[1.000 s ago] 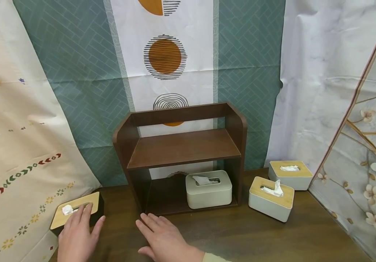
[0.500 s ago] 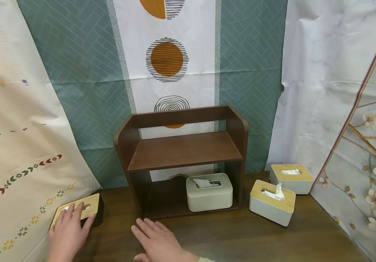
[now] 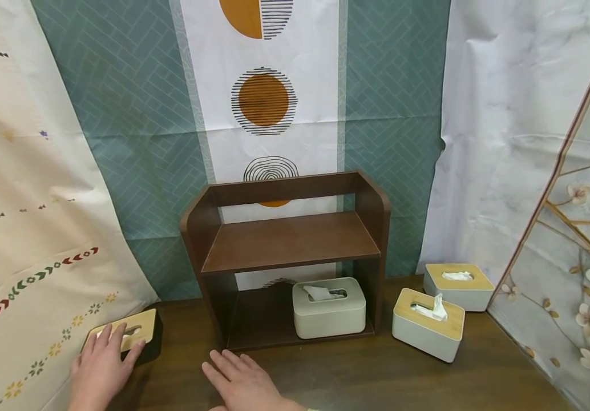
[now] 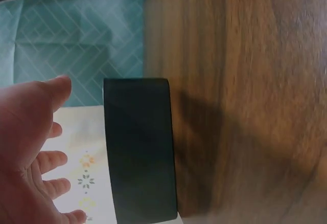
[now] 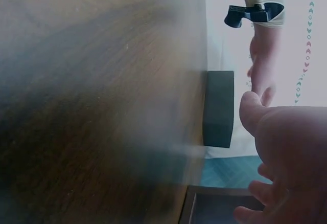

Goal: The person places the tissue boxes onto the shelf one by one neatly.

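Note:
A black tissue box (image 3: 154,341) with a light wooden lid stands at the table's left, a tuft of tissue in its slot. My left hand (image 3: 98,365) hovers over its near left part, fingers spread and relaxed, covering some of the lid. The left wrist view shows the box's dark side (image 4: 140,152) with the thumb and fingertips apart from it. My right hand (image 3: 246,381) hangs flat over the table in front of the shelf, fingers extended, holding nothing. From the right wrist view, the black box (image 5: 218,109) lies beyond that hand's thumb.
A brown two-tier shelf (image 3: 290,240) stands at the back middle. On its lower level sits a grey-white tissue box (image 3: 329,319). Two white tissue boxes with wooden lids, one nearer (image 3: 425,335) and one farther (image 3: 467,298), stand right. Patterned cloths hang behind and at both sides.
My left hand has shifted left and down relative to the black tissue box, uncovering more of its lid. The right hand has drifted slightly left and down. The boxes stay put; the view tilts up slightly.

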`<action>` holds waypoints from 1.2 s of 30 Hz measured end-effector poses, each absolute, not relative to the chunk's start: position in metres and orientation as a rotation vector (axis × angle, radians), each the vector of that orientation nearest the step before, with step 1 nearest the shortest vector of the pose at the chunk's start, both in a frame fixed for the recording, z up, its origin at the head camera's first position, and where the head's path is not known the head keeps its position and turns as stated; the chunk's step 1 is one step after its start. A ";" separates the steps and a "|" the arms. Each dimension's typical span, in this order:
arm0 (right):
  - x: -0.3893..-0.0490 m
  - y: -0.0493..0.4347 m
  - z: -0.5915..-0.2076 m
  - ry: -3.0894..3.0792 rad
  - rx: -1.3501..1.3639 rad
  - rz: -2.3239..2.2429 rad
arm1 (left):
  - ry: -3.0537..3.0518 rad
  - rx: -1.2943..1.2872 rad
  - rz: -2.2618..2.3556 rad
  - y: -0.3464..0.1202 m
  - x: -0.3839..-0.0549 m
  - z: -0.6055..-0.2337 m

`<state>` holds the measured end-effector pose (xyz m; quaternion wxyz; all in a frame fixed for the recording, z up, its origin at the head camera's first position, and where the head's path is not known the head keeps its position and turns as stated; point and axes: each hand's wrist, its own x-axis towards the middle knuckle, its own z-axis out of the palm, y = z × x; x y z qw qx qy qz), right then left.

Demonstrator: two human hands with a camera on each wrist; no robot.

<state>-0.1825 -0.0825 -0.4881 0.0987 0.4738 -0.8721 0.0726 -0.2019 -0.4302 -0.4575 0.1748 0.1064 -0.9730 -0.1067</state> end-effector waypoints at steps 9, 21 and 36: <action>-0.182 -0.086 -0.488 -2.693 1.413 0.206 | -2.917 0.366 -0.296 -0.447 -0.210 -0.469; -0.181 -0.084 -0.488 -2.729 1.409 0.207 | -2.990 0.311 -0.237 -0.456 -0.212 -0.485; -0.184 -0.085 -0.491 -2.677 1.377 0.203 | -3.034 0.311 -0.184 -0.439 -0.199 -0.482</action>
